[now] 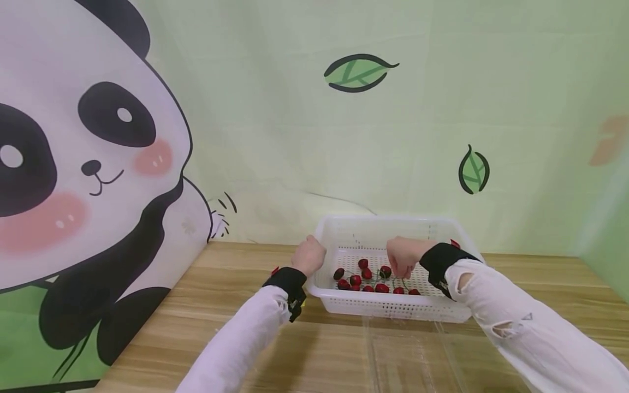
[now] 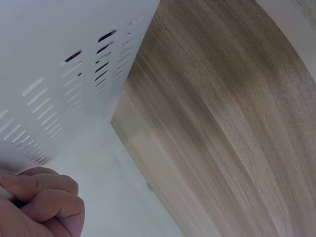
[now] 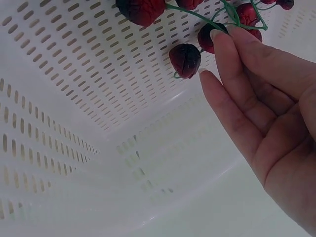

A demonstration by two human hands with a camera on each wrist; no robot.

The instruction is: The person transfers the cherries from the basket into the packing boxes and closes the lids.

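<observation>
A white perforated plastic basket (image 1: 393, 310) stands on the table with several dark red cherries (image 1: 381, 288) on green stems spread over its floor. My left hand (image 1: 308, 255) grips the basket's left rim, its curled fingers (image 2: 54, 195) showing beside the slotted wall in the left wrist view. Inside the basket, my right hand (image 1: 404, 255) reaches down over the cherries. Seen from the right wrist, the thumb and index fingertips pinch a green stem (image 3: 197, 16), and a dark cherry (image 3: 185, 60) lies just beside the other fingertips. The exact contact is partly hidden by the fingers.
In front of the basket, a transparent plastic container (image 1: 408, 355) lies on the wood-grain table (image 1: 196, 316). Behind stands a pale green backdrop (image 1: 275, 136) printed with leaves and a large panda. The basket's walls rise around the right hand.
</observation>
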